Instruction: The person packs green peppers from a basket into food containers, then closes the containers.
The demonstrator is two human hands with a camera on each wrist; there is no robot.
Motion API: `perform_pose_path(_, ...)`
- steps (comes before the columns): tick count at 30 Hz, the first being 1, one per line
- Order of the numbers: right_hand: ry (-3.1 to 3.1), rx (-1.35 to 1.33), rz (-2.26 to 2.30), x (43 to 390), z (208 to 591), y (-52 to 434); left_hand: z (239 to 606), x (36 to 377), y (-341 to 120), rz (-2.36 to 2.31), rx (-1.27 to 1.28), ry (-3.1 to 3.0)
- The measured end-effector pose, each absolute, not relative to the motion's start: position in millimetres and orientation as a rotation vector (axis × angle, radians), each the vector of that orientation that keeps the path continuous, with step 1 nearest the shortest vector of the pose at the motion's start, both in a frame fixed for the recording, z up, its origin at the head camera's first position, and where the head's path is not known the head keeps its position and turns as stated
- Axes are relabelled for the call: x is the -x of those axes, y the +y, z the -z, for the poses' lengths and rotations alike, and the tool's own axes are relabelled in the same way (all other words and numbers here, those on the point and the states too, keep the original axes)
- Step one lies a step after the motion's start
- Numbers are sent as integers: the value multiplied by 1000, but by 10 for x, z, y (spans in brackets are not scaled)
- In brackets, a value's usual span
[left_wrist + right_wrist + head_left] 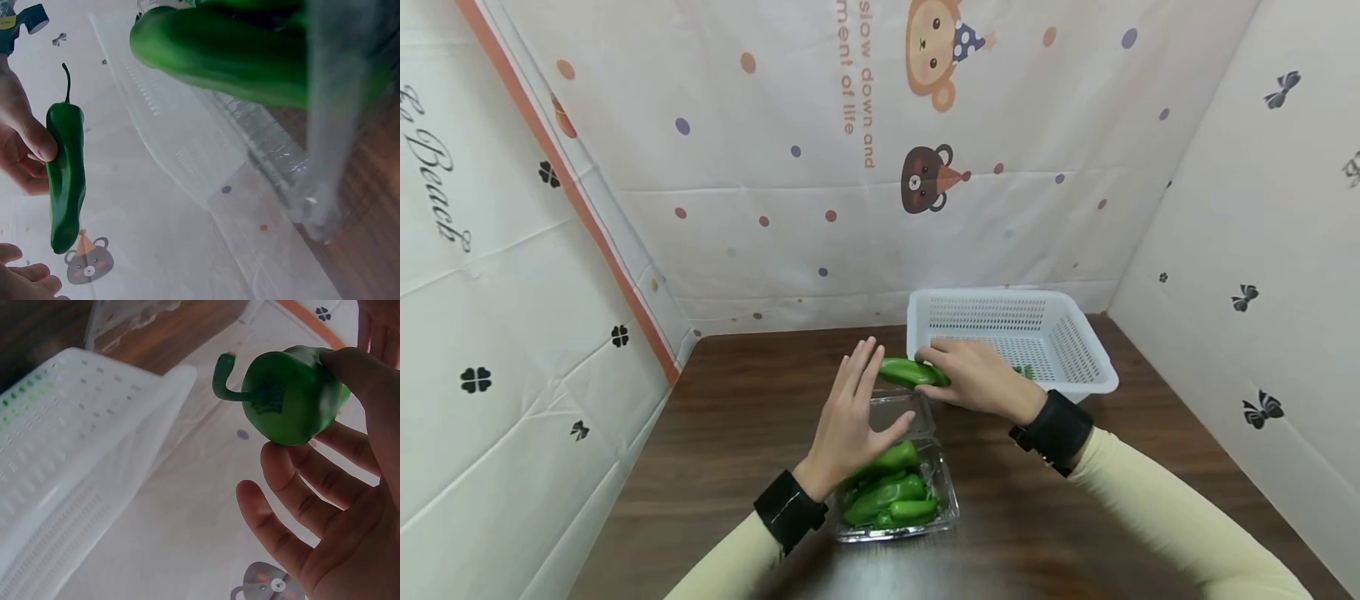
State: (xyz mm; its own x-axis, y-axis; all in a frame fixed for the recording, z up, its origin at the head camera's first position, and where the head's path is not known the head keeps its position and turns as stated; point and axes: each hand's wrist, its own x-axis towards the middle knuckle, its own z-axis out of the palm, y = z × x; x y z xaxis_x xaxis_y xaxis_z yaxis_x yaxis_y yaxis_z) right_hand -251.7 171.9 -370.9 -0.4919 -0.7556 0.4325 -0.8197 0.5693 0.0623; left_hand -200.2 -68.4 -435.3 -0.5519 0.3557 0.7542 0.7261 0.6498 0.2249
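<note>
My right hand (977, 375) pinches a green pepper (901, 372) between thumb and fingers, held up above the table. In the right wrist view, the curved stem of this pepper (294, 394) points toward the white basket. My left hand (844, 421) has its fingers straight and thumb spread, fingertips right by the pepper's far end. Below the left hand stands a clear plastic clamshell box (951, 504), its lid (887, 408) folded back. Several more green peppers (880, 496) lie in the box, partly hidden by the left hand.
A white perforated plastic basket (1082, 342) stands at the back right, partly behind the right hand, with bits of green showing inside. The brown wooden table (737, 433) meets printed cloth walls (760, 258) at the back and both sides.
</note>
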Motion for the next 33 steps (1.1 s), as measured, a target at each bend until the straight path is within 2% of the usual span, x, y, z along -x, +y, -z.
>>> perform_pose_path(8, -2388, -1278, -286, 2391, 3774, 1679, 4429, 1873, -766, 761, 815, -2153)
perform_pose_path(33, -2316, -1342, -376, 2182, 4071, 1513, 4452, 1782, -953, 882, 765, -2135)
